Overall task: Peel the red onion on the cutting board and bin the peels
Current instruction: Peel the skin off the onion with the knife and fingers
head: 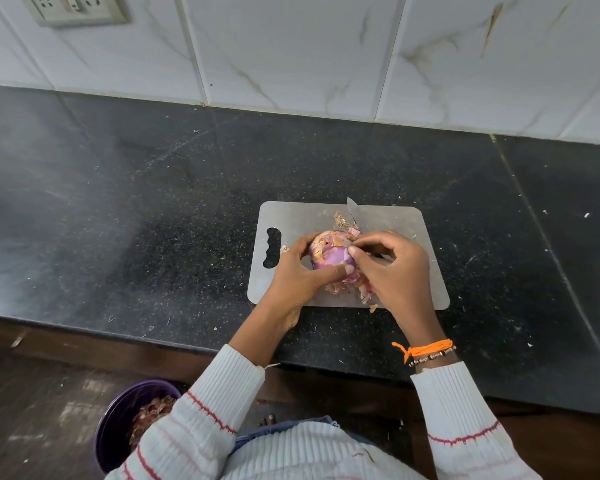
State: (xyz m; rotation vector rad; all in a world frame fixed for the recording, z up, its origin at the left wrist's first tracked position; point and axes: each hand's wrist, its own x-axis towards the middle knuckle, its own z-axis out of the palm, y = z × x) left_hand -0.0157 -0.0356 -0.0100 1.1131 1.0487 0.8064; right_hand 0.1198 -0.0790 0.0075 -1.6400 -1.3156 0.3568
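A red onion (331, 252), partly bare and shiny purple with dry orange skin on its top, is held just above the grey cutting board (395, 223). My left hand (300, 271) cups it from the left, thumb pressed under its front. My right hand (395, 271) pinches a flap of skin at the onion's right side. Loose peels (364, 292) lie on the board beneath my hands. A purple bin (118, 424) with peels inside stands on the floor at the lower left.
A knife (353, 211) lies on the board behind the onion, its tip past the far edge, beside a cut root tuft (342, 220). The board rests on a dark speckled counter (153, 220) against a white tiled wall. Small scraps dot the counter.
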